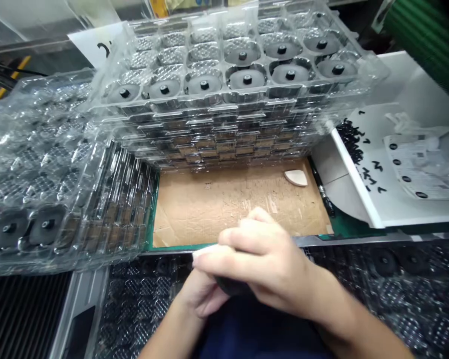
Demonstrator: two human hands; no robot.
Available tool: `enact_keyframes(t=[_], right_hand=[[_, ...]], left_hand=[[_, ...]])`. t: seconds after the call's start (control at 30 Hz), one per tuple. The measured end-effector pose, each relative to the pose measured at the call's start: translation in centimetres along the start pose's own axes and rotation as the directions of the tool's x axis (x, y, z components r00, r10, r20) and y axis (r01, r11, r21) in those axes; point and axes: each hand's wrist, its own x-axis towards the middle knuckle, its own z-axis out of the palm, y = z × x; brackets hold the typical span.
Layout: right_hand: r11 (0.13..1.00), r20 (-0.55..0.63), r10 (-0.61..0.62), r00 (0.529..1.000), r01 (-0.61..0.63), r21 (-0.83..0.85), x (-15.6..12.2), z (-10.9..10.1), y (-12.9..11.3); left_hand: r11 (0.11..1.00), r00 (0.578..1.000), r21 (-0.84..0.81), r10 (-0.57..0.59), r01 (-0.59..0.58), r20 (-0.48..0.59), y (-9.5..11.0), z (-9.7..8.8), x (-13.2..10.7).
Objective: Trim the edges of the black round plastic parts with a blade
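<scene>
My right hand lies over my left hand near the front edge of the bench. Its fingers are curled round a small dark round part that shows between the two hands. My left hand sits under it, mostly hidden, with its fingers closed against the same part. Both hands hover just in front of a brown cardboard pad on a green mat.
A tall stack of clear blister trays with round grey parts stands behind the pad. Another stack fills the left. A white tray with small black screws and a plastic bag is at the right. Empty trays lie in front.
</scene>
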Motion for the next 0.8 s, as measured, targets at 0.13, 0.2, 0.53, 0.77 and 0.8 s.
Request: enact_keyframes(t=[0.13, 0.2, 0.53, 0.77, 0.8], right_hand=[[0.983, 0.121, 0.181, 0.976, -0.179, -0.033, 0.0, -0.9, 0.5], [0.987, 0.081, 0.152, 0.985, -0.147, -0.066, 0.2, -0.5, 0.5], [0.897, -0.068, 0.391, 0.918, -0.363, 0.251, -1.9, 2.3, -1.9], [0.665, -0.206, 0.725, 0.658, -0.589, 0.458, -4.0, 2.5, 0.6], [0.690, -0.238, 0.713, 0.659, -0.598, 0.408, -3.6, 2.3, 0.4]], left_hand=[[0.999, 0.994, -0.031, -0.033, 0.036, 0.104, 0.5, 0.3, 0.0], [0.999, 0.995, -0.030, -0.014, 0.017, 0.096, 0.5, 0.1, 0.0], [0.978, 0.983, -0.103, 0.181, -0.183, -0.025, 0.6, -2.1, 0.2], [0.966, 0.969, -0.083, 0.246, -0.246, -0.015, 0.5, -1.6, 0.3], [0.967, 0.970, -0.079, 0.242, -0.243, -0.021, 0.5, -1.6, 0.3]])
